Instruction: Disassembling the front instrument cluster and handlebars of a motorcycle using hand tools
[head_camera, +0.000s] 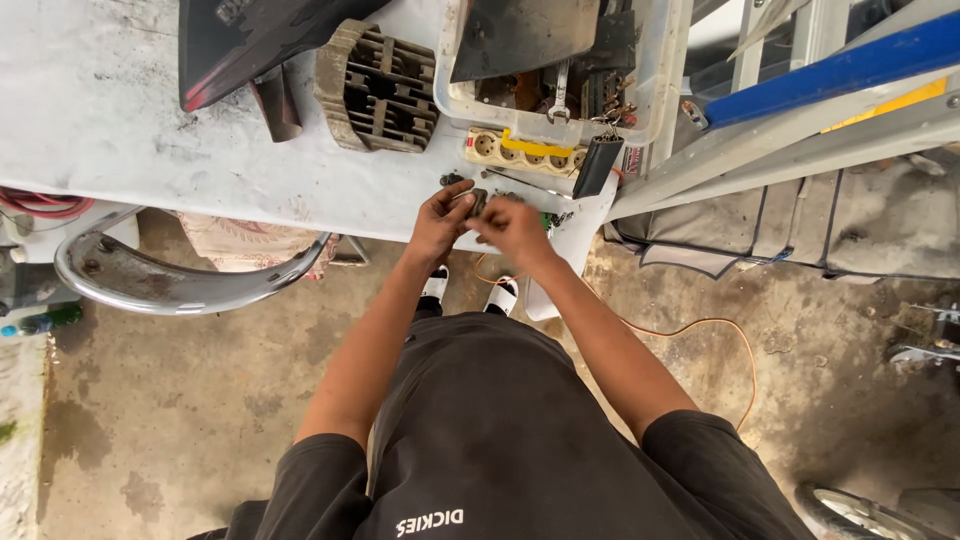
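Observation:
My left hand (440, 220) and my right hand (512, 228) meet at the front edge of a white-covered table (120, 120). Together they pinch a small dark metal part (476, 201), which the fingers mostly hide. Just beyond the hands lie small dark bits (450, 180) and a thin metal tool (525, 183). A cream power strip (525, 152) with a yellow band lies a little further back.
A finned engine cylinder (378, 88) and a black fairing panel (245, 45) rest on the table. A clear plastic bin (655, 70) holds wrenches and parts. A chrome curved bar (170, 285) hangs at the left. Metal ladder rails (800, 120) lean at the right. An orange cord (720, 330) lies on the concrete floor.

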